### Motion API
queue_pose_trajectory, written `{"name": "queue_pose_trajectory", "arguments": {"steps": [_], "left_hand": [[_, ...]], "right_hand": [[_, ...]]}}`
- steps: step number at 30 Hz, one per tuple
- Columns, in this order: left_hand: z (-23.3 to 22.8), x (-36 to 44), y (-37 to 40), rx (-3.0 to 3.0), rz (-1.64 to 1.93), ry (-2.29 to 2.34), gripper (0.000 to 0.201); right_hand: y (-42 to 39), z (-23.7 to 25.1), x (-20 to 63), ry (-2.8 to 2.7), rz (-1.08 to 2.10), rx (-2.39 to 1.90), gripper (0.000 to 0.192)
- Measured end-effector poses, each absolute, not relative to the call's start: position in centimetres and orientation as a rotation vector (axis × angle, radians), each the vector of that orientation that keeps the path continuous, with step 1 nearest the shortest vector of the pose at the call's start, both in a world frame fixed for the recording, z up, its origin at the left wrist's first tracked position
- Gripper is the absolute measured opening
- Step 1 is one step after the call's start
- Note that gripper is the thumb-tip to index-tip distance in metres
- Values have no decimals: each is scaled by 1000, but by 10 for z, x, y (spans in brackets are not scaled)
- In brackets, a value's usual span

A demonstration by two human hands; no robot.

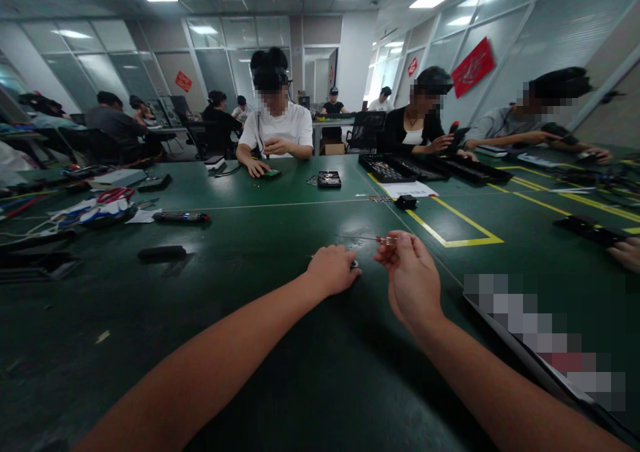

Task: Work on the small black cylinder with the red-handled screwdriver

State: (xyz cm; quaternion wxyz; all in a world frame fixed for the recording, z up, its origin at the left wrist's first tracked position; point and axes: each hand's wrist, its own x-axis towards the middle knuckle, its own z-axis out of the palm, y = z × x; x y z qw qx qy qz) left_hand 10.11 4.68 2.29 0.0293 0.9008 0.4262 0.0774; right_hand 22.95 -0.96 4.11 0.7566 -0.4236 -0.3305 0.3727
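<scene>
Small screwdriver [374,239] pinched in the right hand [411,280], red-ringed end at the fingertips, thin shaft pointing left, level above the green table [280,345]. Left hand [334,269] curled knuckles-up on the table, closed over a small dark part [355,263] that peeks out at the fingertips; can't tell what it is. Tip isn't on the part, so I'd judge the driving not begun: tool and part are both in hand, nothing engaged. Beyond: black tray [329,179], yellow tape outline [453,229], other workers across the table.
</scene>
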Motion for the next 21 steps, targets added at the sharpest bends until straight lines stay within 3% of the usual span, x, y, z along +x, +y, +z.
{"name": "queue_pose_trajectory", "arguments": {"steps": [8,15,21], "left_hand": [[21,97,51,2748,245,1264,22],[32,57,59,2602,412,1252,25],[48,-27,83,1915,813,1419,25]], "right_hand": [[-12,41,227,-757,824,-948,32],[-13,41,226,-770,848,-945,32],[-14,40,225,-777,884,-969,32]]}}
